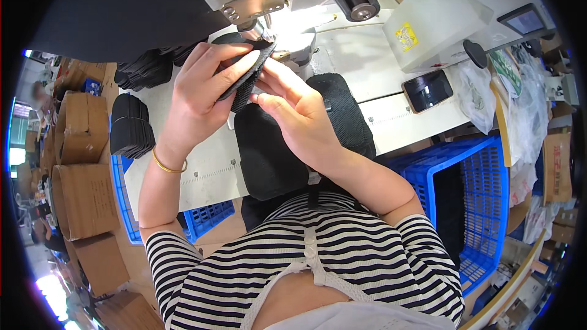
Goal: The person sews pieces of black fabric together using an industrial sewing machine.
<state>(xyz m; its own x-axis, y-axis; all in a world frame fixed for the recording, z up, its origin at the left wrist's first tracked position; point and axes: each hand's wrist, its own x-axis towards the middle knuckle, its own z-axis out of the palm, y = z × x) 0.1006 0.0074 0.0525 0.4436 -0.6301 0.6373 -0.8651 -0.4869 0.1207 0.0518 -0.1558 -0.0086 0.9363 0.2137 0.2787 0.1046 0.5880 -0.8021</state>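
Note:
Under the head of a sewing machine (254, 7), my two hands hold a curved black padded fabric piece (246, 82), with a mesh strip along its edge. My left hand (205, 88) grips it from the left, fingers bent over its upper face. The thumb and fingers of my right hand (299, 113) pinch its near right edge. The piece is tilted up close to the needle area, and my fingers cover part of it. More black padded mesh pieces (272, 159) lie below my hands at the table's front edge, partly beneath my right wrist.
Stacked black pieces (131, 125) stand left on the white table (391, 113). A phone (428, 90) and a clear plastic bag (476, 95) lie to the right. A blue crate (483, 208) with dark material stands at lower right, cardboard boxes (82, 201) at left.

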